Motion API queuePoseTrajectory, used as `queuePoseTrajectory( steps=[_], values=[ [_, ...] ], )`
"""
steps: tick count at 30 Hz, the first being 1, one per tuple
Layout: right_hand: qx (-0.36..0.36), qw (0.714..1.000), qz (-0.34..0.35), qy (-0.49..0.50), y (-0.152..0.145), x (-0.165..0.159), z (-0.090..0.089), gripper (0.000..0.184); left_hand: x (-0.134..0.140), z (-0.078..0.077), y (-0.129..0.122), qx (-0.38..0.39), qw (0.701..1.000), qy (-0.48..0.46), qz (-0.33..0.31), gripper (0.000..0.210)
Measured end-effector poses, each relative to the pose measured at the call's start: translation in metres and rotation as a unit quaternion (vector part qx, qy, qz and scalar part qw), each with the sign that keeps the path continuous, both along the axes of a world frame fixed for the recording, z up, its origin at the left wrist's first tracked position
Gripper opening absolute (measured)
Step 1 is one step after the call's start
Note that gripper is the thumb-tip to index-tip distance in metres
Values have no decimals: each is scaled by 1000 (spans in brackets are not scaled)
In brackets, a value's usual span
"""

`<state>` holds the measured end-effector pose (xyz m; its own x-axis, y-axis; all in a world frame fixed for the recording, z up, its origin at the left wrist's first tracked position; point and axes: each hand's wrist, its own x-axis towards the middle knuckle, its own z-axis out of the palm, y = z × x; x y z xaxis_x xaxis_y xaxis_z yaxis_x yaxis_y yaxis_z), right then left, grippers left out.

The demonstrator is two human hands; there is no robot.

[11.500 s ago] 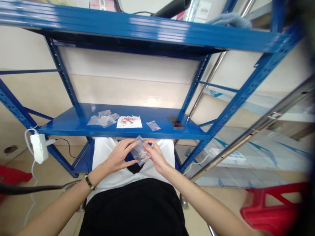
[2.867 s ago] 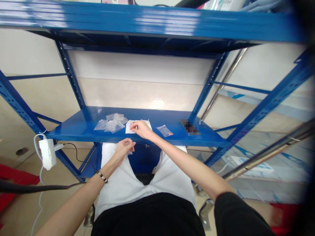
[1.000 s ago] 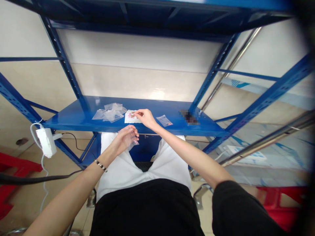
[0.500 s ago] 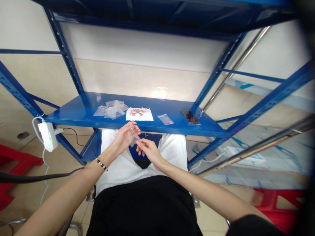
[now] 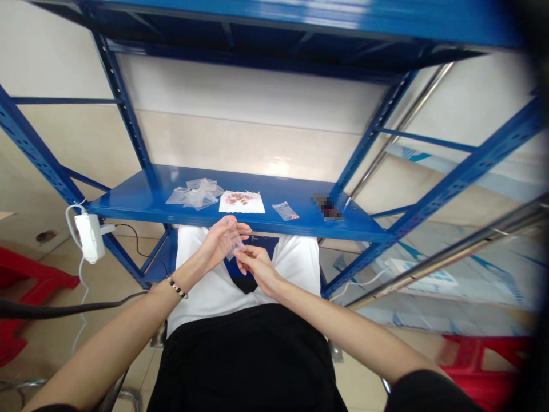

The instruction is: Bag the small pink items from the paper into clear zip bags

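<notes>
Head view: left grip [image 5: 217, 242] holds, right grip [image 5: 260, 267] pinches, clear bag [image 5: 233, 241]; shelf bag [image 5: 283, 210] contains reddish bits [image 5: 294, 217]

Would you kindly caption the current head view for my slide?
Left hand and right hand hold a clear bag before a blue shelf.

Dark object [image 5: 328, 207] under pixel blur

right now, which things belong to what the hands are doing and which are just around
Likely in use:
Clear plastic bag in left hand and right hand
White sheet bearing small pink-and-brown pieces
Pile of clear bags
Bag with small contents

Apparently just around:
White power strip
Pixelated item
</notes>
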<state>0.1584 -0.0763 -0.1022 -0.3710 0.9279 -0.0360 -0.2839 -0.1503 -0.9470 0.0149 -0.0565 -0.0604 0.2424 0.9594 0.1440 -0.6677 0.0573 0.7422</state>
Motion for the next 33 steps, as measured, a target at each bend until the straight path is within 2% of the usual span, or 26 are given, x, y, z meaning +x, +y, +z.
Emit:
queuePoseTrajectory(
  steps=[6, 13, 23, 28, 33],
  values=[
    [-1, 1000, -7, -22, -8, -5, 3, 31, -4, 0, 7, -15, 1000, 0, 22, 19],
    [35, 994, -58, -81, -1, 3, 3, 36, -5, 1, 10, 28, 999, 17, 39, 25],
    [2, 996, -62, -70, 10, 8, 1, 36, -2, 10, 7, 33, 999, 32, 3, 26],
    [27, 996, -59, -67, 11, 10, 2, 32, -3, 12, 2, 35, 999, 17, -13, 12],
    [23, 996, -52, -71, 5, 8, 2, 32, -4, 9, -2, 20, 999, 1, -46, 12]
  ],
)
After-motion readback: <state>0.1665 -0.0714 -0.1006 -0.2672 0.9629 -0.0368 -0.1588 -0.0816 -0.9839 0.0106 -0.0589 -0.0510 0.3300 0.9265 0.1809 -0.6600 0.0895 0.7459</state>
